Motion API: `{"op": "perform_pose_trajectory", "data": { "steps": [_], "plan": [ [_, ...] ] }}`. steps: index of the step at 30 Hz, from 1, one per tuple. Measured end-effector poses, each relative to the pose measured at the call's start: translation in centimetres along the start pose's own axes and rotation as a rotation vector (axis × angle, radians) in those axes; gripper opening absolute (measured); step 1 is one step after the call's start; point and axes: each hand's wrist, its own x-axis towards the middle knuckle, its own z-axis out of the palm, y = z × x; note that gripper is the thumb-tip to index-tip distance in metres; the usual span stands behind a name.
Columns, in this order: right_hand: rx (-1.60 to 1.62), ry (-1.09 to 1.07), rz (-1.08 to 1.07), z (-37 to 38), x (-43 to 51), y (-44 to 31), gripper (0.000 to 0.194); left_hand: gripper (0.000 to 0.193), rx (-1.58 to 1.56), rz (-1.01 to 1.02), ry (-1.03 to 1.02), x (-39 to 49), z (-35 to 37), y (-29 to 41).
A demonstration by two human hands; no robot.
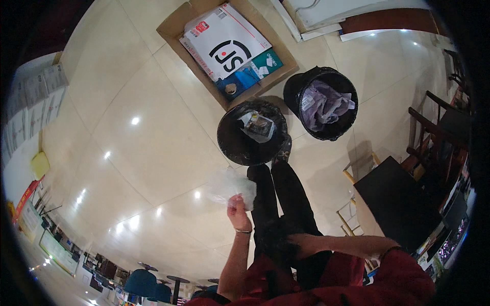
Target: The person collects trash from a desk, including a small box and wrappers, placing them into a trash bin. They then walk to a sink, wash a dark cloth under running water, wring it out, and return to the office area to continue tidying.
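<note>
My left hand (239,215), a bracelet at its wrist, is raised over the floor beside my dark trousers. Its fingers pinch a crumpled, translucent plastic bag (233,191). Across my lap reaches my right hand (302,244), up against a dark bundle (279,239); its fingers are lost in the black, so its grip is unclear. Just past my legs stands a black-lined bin (229,141) with a clear plastic package (260,126) inside. Behind it and to the right, a second black-lined bin (293,93) contains a crumpled purplish plastic bag (325,103).
A cardboard box (168,28) beyond the bins holds a white printed mailer bag (229,42) and blue and green packages. On the right are a dark-topped chair (398,202) and other dark wooden furniture (425,122). Several stacked white packs (42,91) stand at far left.
</note>
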Motion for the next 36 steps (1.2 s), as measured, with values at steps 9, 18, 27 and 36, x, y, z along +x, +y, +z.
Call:
{"op": "perform_pose_trajectory", "data": {
  "steps": [9, 18, 27, 36],
  "plan": [
    [0.053, 0.237, 0.251, -15.2, 1.8, 1.1, 0.019, 0.007, -0.245, -0.154, 0.013, -2.2, 3.1, -4.9],
    [-0.167, 0.744, 0.389, -17.5, 6.4, 10.0, 0.013, 0.011, -0.173, -0.135, 0.063, -2.1, 3.0, -4.4],
    [0.208, 0.881, 0.544, -18.6, 2.4, 15.4, 0.014, 0.013, -0.043, -0.099, -0.047, 0.0, 4.9, -1.6],
    [0.378, 1.096, 0.546, -17.7, 0.3, 19.2, 0.011, 0.028, 0.061, -0.102, -0.126, 2.0, 6.2, -0.4]
  ]
}}
